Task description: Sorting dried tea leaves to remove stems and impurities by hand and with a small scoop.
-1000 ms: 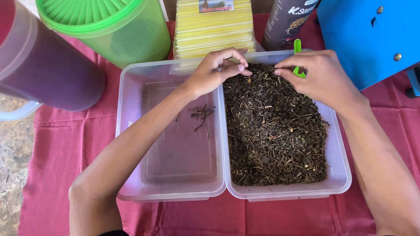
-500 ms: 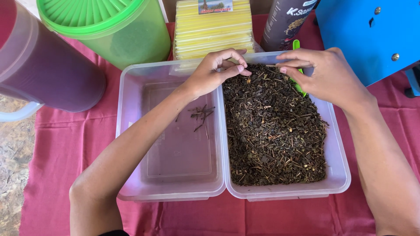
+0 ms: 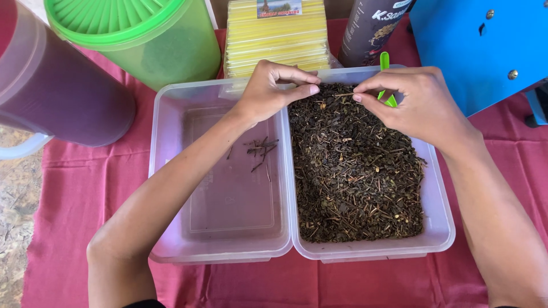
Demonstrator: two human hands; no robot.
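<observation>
Dry dark leaf litter (image 3: pixel 357 171) fills right tub (image 3: pixel 442 228). Left hand (image 3: pixel 268 91) and right hand (image 3: pixel 419 102), at its far end, each pinch 1 thin twig (image 3: pixel 342 94) between them. Few stems (image 3: pixel 260 151) lie in left tub (image 3: pixel 165 171) beside it. Judgement: twig light, brittle; grip ends with fingertips.

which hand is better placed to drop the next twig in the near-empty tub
Left, probably. The left hand hovers over the shared edge beside the near-empty tub holding a few twigs; the right hand sits over the tub of dried leaves.
</observation>
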